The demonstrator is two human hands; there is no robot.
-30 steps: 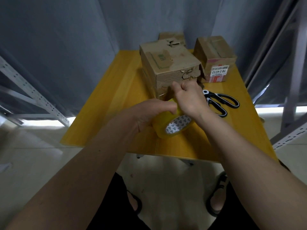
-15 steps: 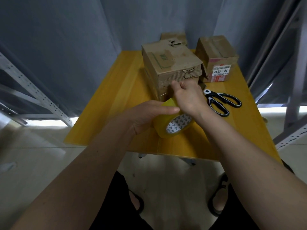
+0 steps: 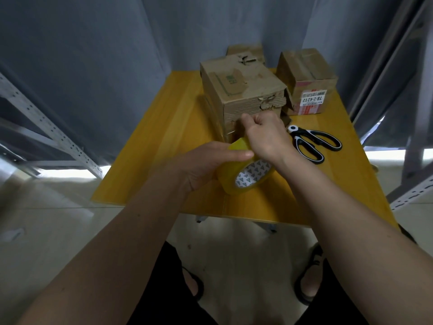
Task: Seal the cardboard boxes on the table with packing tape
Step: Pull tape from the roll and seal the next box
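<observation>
Left hand (image 3: 210,163) gripping tape roll (image 3: 243,177), right hand (image 3: 264,134) pinching tape end against cardboard box (image 3: 243,90)

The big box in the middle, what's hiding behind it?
Behind the big box, the top of another cardboard box peeks out at the table's far edge. The big box covers the rest of it, so its size and whether it is sealed cannot be seen.

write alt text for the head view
A person's left hand grips a yellow tape roll while the right hand pinches at the near face of a worn cardboard box on a yellow table; scissors lie at right.
</observation>
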